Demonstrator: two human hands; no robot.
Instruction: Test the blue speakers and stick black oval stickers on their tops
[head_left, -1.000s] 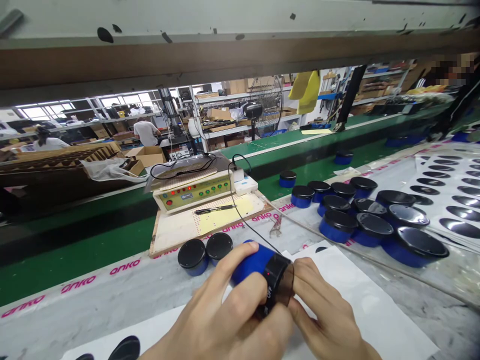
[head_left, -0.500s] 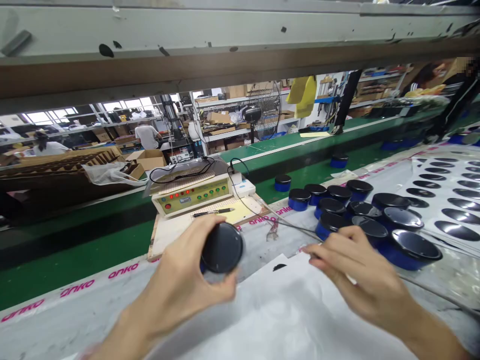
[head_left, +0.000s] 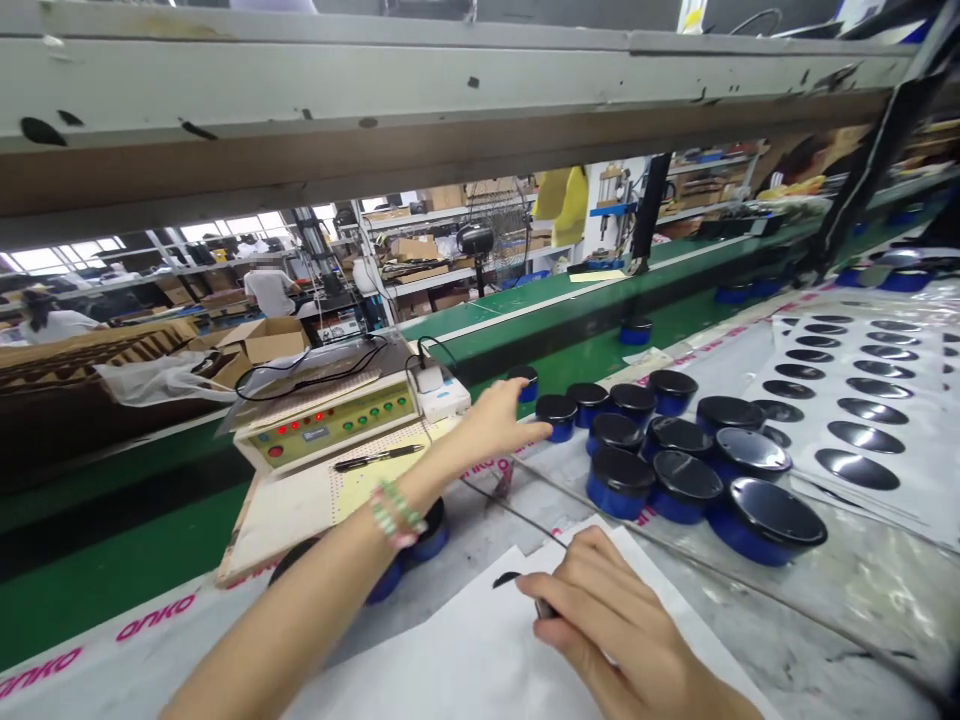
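My left hand [head_left: 504, 425] reaches forward with fingers apart, beside a blue round piece with a black top [head_left: 556, 415] at the near end of a cluster of several such pieces. It holds nothing. My right hand [head_left: 600, 610] is closed around a small dark object [head_left: 545, 608], mostly hidden by the fingers, over a white sheet [head_left: 450, 650]. A black sticker [head_left: 507, 579] lies on that sheet just left of the fingertips. Under my left forearm, more blue pieces with black tops [head_left: 429, 530] stand on the covered table.
A control box [head_left: 330, 420] with red lights sits on a board at the left, with a pen [head_left: 377, 458] in front. Sheets of black ovals [head_left: 870, 411] lie at right. A thin cable crosses the table. Behind is a green conveyor [head_left: 480, 345]; people sit beyond.
My left hand has let go of the black-topped piece and moved forward and right to the cluster. My right hand has come down and left over the white sheet. The view has turned right.
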